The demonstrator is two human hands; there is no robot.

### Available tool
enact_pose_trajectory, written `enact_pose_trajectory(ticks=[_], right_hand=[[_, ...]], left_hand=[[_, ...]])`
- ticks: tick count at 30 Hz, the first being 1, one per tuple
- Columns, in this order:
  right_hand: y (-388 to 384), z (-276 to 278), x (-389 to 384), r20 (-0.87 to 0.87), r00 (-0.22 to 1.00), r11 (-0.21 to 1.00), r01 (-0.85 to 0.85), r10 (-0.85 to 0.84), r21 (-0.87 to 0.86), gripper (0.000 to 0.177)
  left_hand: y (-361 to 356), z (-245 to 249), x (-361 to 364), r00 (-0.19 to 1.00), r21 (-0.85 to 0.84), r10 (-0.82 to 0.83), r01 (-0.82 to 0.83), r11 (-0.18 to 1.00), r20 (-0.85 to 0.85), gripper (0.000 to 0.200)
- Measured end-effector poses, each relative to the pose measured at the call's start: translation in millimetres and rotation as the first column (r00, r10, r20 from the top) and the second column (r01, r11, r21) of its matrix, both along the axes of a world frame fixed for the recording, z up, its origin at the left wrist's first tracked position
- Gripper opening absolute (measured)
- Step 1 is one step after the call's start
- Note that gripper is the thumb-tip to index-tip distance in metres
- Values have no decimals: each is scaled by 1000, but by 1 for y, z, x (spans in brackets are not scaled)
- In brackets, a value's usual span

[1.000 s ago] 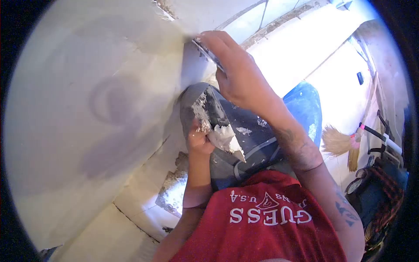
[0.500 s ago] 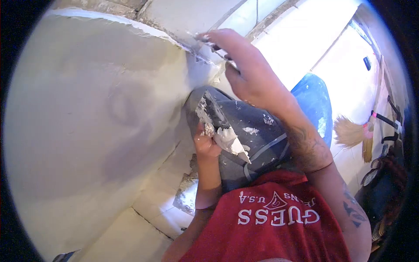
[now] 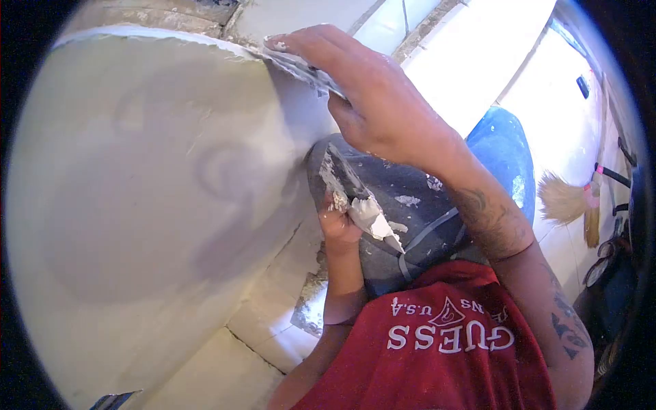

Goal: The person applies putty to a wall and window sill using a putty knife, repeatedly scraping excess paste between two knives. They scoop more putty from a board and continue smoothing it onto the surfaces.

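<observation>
My left hand [image 3: 339,222] is closed around a plaster-caked flat tool [image 3: 345,174], with a lump of wet white plaster [image 3: 371,217] on it, above my dark, splattered trousers [image 3: 403,184]. Higher up, my right hand [image 3: 369,82] grips a thin flat blade [image 3: 301,70], partly hidden by my fingers. That blade lies against the corner of the smooth, pale plastered wall [image 3: 150,157], by its rough white top edge [image 3: 157,32]. The fingers of my right hand are stretched along the blade, the thumb underneath.
A blue rounded object [image 3: 502,154] stands beyond my right forearm. Further right are a straw broom [image 3: 564,198] and a small dark object [image 3: 582,87] on the pale floor. A rough, light-coloured patch [image 3: 313,304] shows beside my left forearm.
My right hand and its blade have moved up and left along the wall's edge. My left hand still holds the plaster-loaded tool. The whole view has shifted slightly.
</observation>
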State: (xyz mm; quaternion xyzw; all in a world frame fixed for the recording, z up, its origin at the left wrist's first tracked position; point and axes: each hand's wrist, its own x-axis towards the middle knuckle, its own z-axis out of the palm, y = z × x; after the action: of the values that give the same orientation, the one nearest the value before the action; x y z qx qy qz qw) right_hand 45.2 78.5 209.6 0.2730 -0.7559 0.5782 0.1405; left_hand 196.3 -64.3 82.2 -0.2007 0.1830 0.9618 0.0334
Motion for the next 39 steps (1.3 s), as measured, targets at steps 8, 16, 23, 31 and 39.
enact_pose_trajectory(ticks=[8,16,23,31,39], right_hand=[[7,33,3,-76,989,987,-132,125,-89,50],[-9,11,5,-125,992,998,21,-14,53,58],[-5,0,6,-38,999,993,14,-10,116,59],[-2,-9,11,4,1000,985,-1,0,174,60],[2,-23,16,83,996,973,-30,11,228,60]], left_hand=[[-10,-20,4,996,100,-34,42,994,-86,39],[-8,-16,2,999,119,-33,29,993,33,39],[-12,-22,4,999,132,-55,54,990,-1,39],[-9,-20,6,997,144,-41,50,988,-64,38],[-15,-18,3,969,162,-184,211,964,-166,37]])
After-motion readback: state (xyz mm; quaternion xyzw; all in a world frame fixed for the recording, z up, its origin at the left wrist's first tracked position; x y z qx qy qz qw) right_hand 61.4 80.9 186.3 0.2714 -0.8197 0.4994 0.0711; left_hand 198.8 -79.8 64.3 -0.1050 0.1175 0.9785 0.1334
